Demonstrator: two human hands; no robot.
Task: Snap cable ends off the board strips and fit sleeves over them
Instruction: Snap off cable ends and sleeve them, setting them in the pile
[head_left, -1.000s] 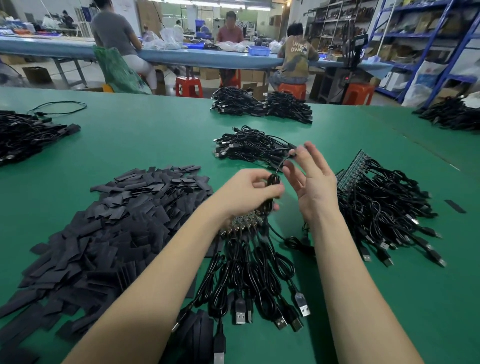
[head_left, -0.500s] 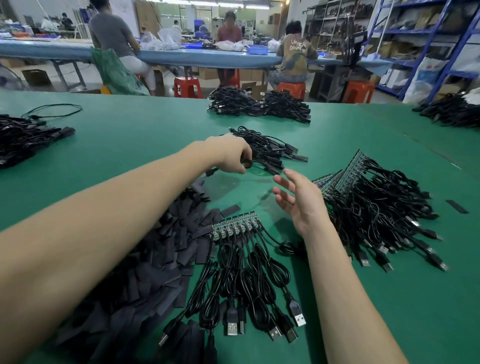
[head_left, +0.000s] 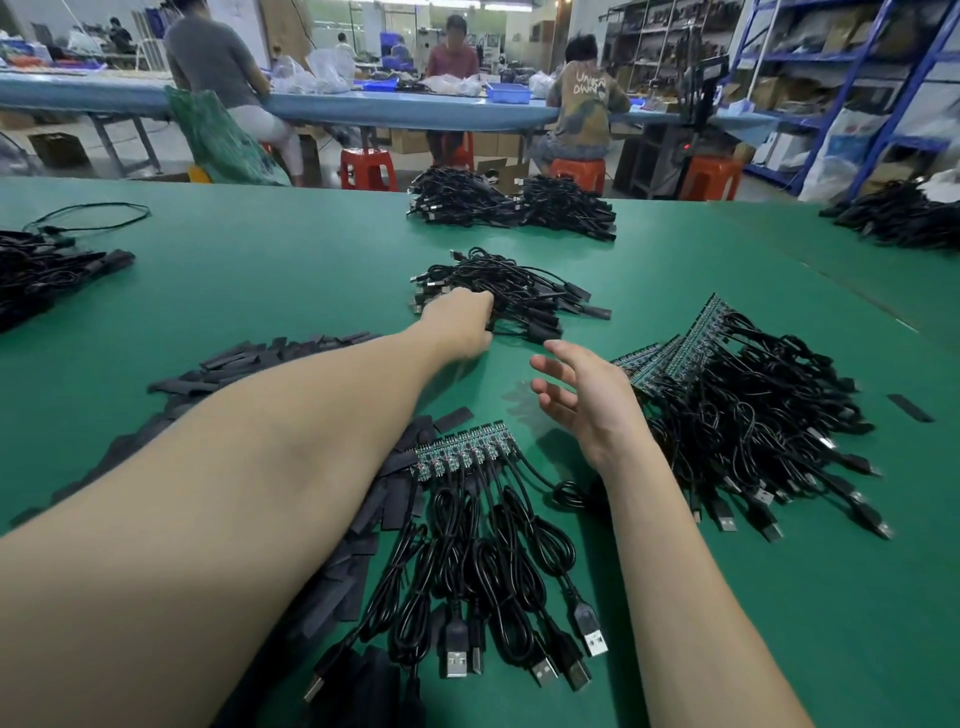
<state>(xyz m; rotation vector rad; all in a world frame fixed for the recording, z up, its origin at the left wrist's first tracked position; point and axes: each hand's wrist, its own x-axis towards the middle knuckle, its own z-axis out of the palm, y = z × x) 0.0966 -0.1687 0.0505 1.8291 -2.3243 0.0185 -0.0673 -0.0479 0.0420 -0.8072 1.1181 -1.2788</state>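
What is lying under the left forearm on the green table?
Black sleeves lie in a pile that runs under the left forearm; flat pieces show on both sides of it. The arm covers the middle of the pile, so anything else there cannot be seen.

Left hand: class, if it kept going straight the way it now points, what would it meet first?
The left hand points away across the table at the near cable pile. Its fingers already seem to reach the pile's edge, though contact is unclear.

On the worktop (head_left: 260, 291), sleeves (head_left: 291, 353) lie left, a board strip (head_left: 462, 449) with cables sits centre-front, stacked strips (head_left: 691, 343) right, finished cables (head_left: 519, 291) behind
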